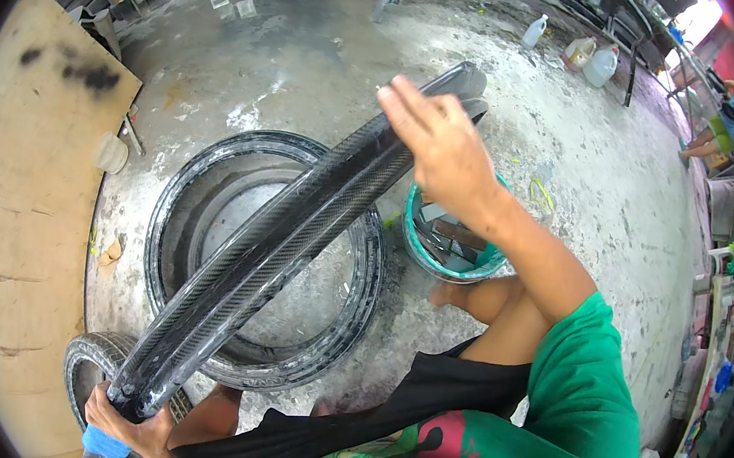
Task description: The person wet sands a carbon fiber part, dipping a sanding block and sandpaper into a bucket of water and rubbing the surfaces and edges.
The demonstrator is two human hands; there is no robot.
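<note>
A stained grey concrete floor (567, 169) fills the workshop, with a large sheet of plywood (23, 222) lying along its left side and white plastic jugs (600, 64) standing far back on the right. In the middle the person holds a long, curved carbon-fibre strip (286, 239) with a woven black surface, which runs on a slant from lower left to upper right. The left hand (129, 429) is closed around the strip's lower end, fingers curled about it, with a blue cloth (103, 446) pressed just beneath the palm. The right hand (445, 148) lies flat on the strip near its upper end, fingers stretched out and open rather than gripping. Below the strip, on the floor, lies a black round rim mould (360, 299), and a tyre (89, 357) sits at the lower left, partly behind the left hand. A teal bucket (418, 252) with tools inside stands just beside the mould, under the right forearm.
</note>
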